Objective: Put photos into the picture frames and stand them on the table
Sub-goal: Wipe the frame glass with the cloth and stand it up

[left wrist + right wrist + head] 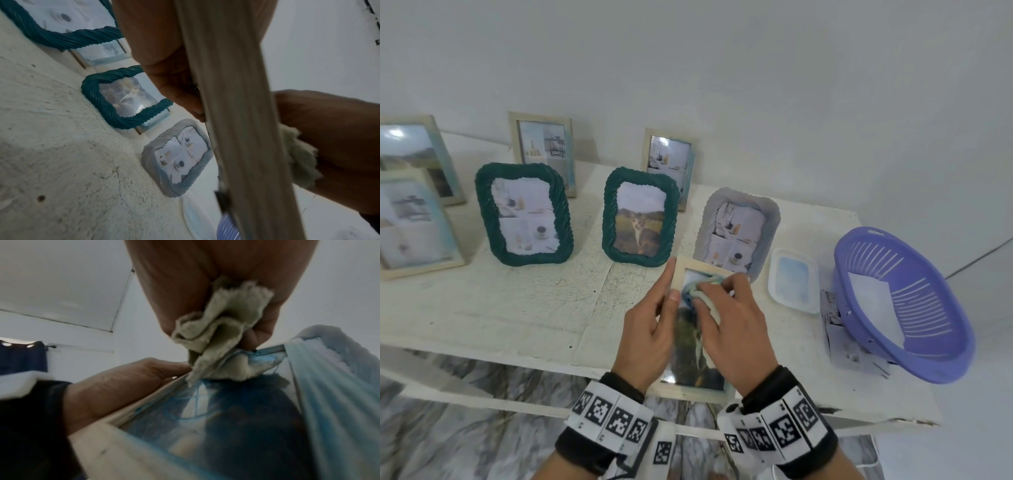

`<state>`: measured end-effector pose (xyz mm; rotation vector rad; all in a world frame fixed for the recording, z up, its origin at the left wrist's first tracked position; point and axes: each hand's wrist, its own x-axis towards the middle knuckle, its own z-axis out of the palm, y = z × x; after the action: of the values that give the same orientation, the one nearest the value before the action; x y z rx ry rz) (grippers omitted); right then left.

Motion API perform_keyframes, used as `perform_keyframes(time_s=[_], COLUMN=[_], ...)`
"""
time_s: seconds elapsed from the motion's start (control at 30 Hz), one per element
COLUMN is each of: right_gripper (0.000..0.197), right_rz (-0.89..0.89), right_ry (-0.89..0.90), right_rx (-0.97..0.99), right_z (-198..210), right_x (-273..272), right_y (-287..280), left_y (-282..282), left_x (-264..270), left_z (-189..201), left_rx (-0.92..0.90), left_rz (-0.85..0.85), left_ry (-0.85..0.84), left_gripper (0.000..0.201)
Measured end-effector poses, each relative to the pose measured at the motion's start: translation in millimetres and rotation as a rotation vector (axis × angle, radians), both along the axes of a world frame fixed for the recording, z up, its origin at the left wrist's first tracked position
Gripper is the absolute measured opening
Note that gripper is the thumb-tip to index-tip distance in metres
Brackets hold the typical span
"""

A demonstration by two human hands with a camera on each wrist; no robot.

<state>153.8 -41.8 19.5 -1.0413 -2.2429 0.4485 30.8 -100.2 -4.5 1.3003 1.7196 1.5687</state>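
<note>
A pale wooden frame with a dark photo behind glass is held tilted over the table's front edge. My left hand grips its left rail, thumb on the front. My right hand holds a crumpled pale cloth and presses it on the glass near the frame's top. In the right wrist view the cloth is bunched in my fingers and touches the glass. Standing on the table are two dark green rope frames and a grey rope frame, each with a photo.
Several pale wooden frames stand at the back and left. A purple plastic basket with paper in it sits at the right, papers under it. A shallow white tray lies between basket and grey frame.
</note>
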Motion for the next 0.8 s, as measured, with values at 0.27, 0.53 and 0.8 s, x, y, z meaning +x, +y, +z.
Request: perform_keyframes(time_s=[0.27,0.53,0.8], right_gripper=[0.019,0.023,0.014], right_rz=[-0.090,0.401,0.259], right_ry=[-0.052,-0.366,-0.302], right_rx=[0.050,-0.033,0.029], right_z=[11,20,26], right_x=[-6,22,2], right_y=[6,-6,6], left_y=[3,2,10], left_x=[1,-13,-13], left_z=[-8,-7,-7], left_rx=[-0.007,-0.010,-0.005], left_rz=[0.008,0.049,0.041], left_ry=[-0.029,-0.123,-0.167], left_gripper=[0.049,0.045,0.045])
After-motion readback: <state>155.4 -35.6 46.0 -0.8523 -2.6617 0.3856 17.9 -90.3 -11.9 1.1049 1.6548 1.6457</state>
